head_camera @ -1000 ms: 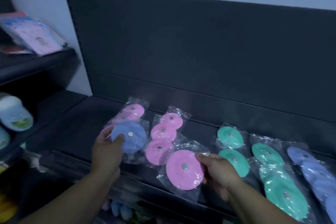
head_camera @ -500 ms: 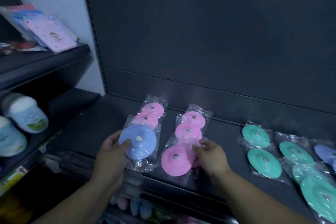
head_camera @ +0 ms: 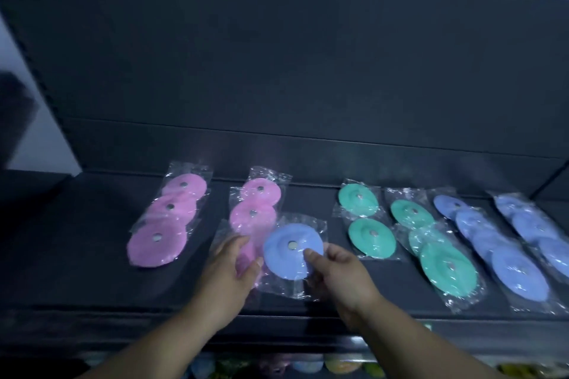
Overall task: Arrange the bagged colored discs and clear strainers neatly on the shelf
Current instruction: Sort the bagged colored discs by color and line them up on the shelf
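Moving a stray blue bag.
Pink bags lie left; my left hand, fingers loose, is on the second pink stack; my right hand pinches the blue bag beside it. Next, likely: carry it right past teal bags to blue rows. Dark shelf, dark back panel.

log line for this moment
right hand: pinches bagged blue round disc | left hand: open, over bagged pink round discs | place: dark shelf

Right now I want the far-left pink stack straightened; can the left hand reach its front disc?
Probably yes: the left hand looks free, and only bare shelf lies between it and that front pink disc.
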{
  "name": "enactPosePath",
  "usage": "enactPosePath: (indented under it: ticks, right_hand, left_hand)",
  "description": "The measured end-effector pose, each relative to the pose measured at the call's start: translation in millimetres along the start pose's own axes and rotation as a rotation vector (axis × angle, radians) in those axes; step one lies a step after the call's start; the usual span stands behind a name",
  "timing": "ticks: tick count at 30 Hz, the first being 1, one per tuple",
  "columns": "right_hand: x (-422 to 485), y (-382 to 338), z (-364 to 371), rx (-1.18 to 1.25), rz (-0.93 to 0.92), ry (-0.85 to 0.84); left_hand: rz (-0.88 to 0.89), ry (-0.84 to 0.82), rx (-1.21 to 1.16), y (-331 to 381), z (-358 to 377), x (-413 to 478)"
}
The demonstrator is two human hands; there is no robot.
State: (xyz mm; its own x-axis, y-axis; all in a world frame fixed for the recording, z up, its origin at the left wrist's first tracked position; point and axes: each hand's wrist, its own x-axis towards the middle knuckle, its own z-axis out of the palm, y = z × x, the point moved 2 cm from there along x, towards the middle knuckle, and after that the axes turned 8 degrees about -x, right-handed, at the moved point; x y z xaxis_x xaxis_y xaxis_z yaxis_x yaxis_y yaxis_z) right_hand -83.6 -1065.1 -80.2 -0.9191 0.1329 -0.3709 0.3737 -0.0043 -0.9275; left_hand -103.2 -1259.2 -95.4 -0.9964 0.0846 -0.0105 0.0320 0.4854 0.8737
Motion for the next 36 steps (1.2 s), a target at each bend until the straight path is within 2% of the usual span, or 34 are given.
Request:
enactPosePath:
  ticks: [3,6,8,11,19,28,31,34,36]
  right_hand:
    - [-3,7,-51,0.06,0.031,0.13]
    - [-8,16,-99,0.119,0.044,0.238]
    - [-12,22,-129,0.147,0.042,0.287]
    - [-19,24,-172,0.177,0.029,0.324]
    - [-37,28,-306,0.171,-0.003,0.47]
    - [-28,37,-503,-0.04,0.064,0.43]
    - [-15,37,-536,-0.258,0.087,0.455]
    - [-14,36,-547,-0.8,-0.003,0.491]
    - [-16,38,-544,-1.116,-0.13,0.435]
  left_hand:
    - [0.023,-0.08,0.46,8,18,6]
    - [-0.038,-0.054,0.575,19,32,15]
    - [-0.05,0.012,0.582,26,39,21]
    - [0.056,0.068,0.569,41,61,24]
    - [0.319,-0.063,0.343,119,194,10]
    - [0.411,-0.214,0.203,215,376,-15]
    - [0.467,-0.295,0.229,229,414,-19]
    - [0.435,-0.346,0.308,225,432,-22]
    - [0.411,-0.339,0.389,224,435,-22]
